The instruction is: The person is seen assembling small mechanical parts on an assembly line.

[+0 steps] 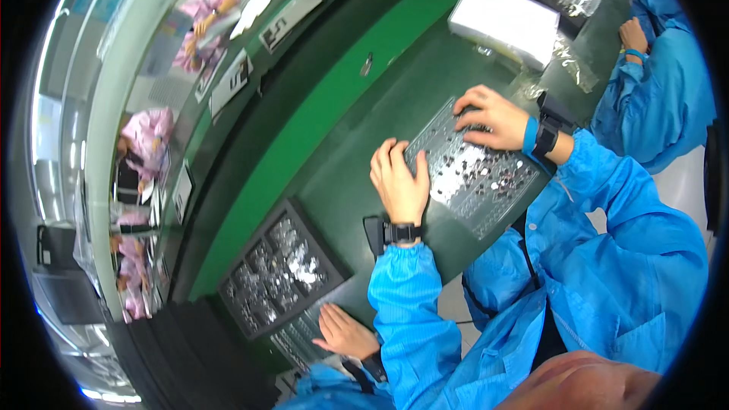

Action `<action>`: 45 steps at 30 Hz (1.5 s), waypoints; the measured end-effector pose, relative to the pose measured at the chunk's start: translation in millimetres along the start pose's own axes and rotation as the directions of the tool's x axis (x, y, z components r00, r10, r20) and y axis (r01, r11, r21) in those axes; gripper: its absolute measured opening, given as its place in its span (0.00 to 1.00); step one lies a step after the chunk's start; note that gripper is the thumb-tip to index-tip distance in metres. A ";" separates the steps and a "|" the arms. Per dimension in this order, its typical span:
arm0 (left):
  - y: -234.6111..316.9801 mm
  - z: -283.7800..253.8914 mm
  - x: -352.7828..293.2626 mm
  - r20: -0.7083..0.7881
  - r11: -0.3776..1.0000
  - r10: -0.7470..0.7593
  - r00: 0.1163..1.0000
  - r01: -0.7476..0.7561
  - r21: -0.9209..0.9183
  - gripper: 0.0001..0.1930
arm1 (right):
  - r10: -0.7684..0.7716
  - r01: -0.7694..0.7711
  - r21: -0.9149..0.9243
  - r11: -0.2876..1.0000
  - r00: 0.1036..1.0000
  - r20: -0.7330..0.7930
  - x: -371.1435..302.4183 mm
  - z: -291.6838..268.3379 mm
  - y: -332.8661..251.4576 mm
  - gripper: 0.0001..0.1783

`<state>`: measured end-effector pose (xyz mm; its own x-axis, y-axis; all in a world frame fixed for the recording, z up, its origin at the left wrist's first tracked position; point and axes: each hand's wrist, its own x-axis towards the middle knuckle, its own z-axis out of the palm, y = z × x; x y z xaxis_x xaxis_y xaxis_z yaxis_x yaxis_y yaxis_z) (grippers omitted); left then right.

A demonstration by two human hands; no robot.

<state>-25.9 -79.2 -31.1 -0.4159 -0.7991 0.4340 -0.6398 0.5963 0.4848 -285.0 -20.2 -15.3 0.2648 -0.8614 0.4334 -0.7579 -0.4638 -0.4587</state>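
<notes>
A clear plastic tray [486, 216] with rows of small recesses lies at a slant on the green worktop, scattered with many small dark and shiny parts [474, 175]. My left hand [402, 186] rests at its left edge, fingers stretched out and thumb beside the tray. Over its upper part is my right hand [493, 120], with fingers bent and spread apart above the recesses. I see nothing held in either hand. Both wrists carry black strapped devices, and a blue band circles the right wrist.
A black compartment tray [334, 282] of shiny small parts lies to the left, beside a co-worker's hand [345, 332]. A white box [505, 21] stands beyond my right hand, near crumpled clear plastic [573, 64]. Another blue-sleeved person [657, 99] sits at the right.
</notes>
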 end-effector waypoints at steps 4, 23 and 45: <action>3.9 -2.5 0.7 -0.013 1.000 -0.002 1.000 0.003 0.028 0.16 | 0.078 -0.078 0.092 0.993 0.997 -0.001 -18.6 -17.0 -10.1 0.11; -83.0 27.7 153.1 -0.158 0.951 -0.198 0.967 0.229 0.209 0.17 | 0.463 -0.444 0.132 0.886 0.850 -0.249 -125.0 -106.5 -65.5 0.05; -99.4 36.4 164.5 -0.099 0.983 -0.076 0.992 0.092 0.161 0.14 | 0.535 -0.542 0.056 0.838 0.799 -0.273 -116.3 -70.4 -93.2 0.06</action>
<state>-54.3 -272.7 -35.5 -0.3000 -0.8309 0.4687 -0.7707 0.5006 0.3942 -287.1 137.8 31.6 -0.3566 -0.8804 0.3127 -0.7456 0.0665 -0.6631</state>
